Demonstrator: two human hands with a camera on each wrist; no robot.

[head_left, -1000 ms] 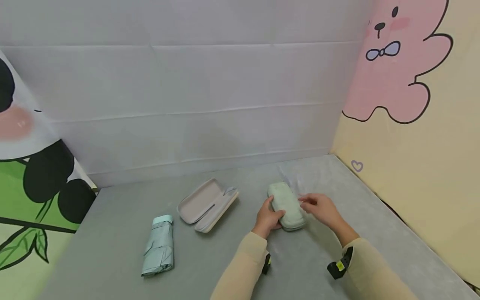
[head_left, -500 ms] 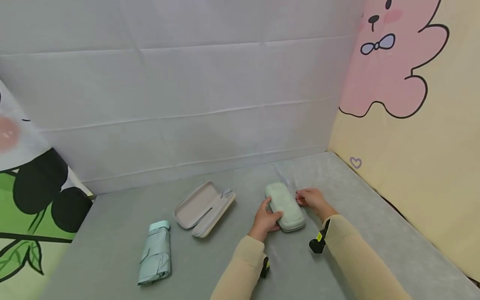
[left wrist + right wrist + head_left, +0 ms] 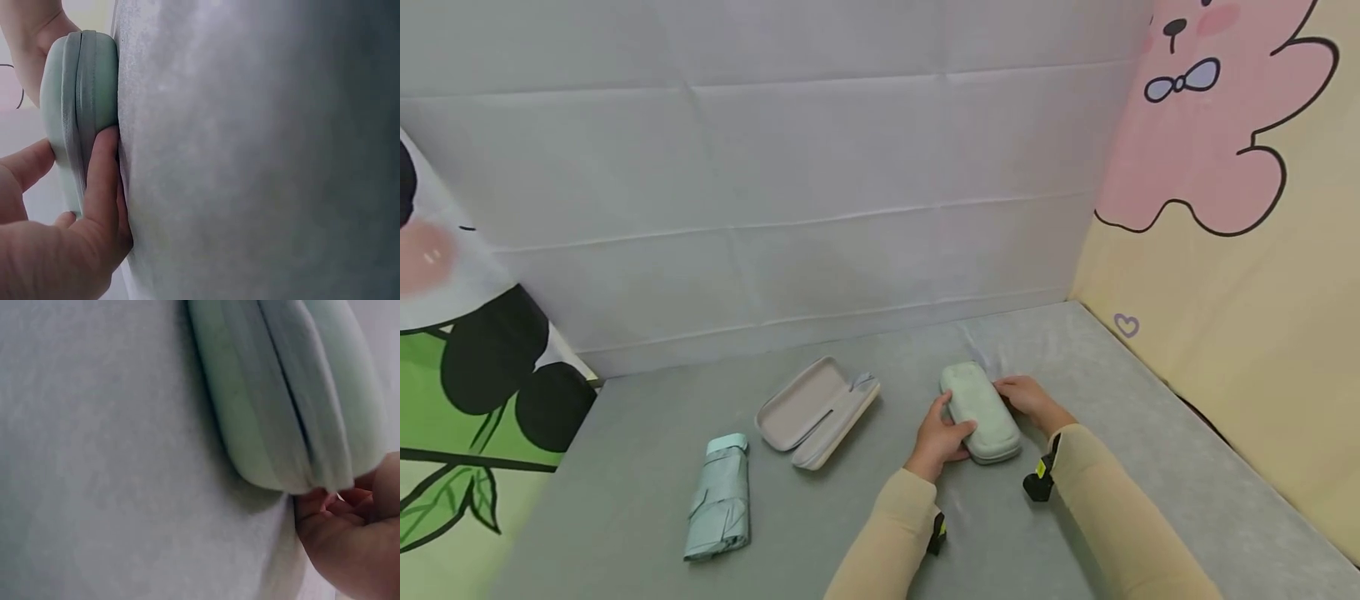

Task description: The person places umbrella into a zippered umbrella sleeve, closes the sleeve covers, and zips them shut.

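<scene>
Green zip case (image 3: 982, 415) lay flat on the grey tabletop (image 3: 820, 529), right of centre in the head view, long side angled. Left hand (image 3: 942, 437) held it at its left side: thumb on top, fingers low against the side; grip narrowed around the case. Right hand (image 3: 1030, 402) was at the case's right side, fingers curled in by the edge; fingertips hidden, so cannot tell whether that grip pinched anything. Left wrist view showed the grey zip band (image 3: 80, 112) running around the case's side, halves together where visible.

Left of the case, apart from it, a second case (image 3: 802, 408) sat open, pale lining showing, lid and base spread. Further left and nearer the person, a folded teal bundle (image 3: 721, 502) lay lengthwise. Both sleeves (image 3: 1116, 508) were cream. White wall sheet (image 3: 820, 167) behind; pink bear drawing (image 3: 1195, 158) on the right wall.
</scene>
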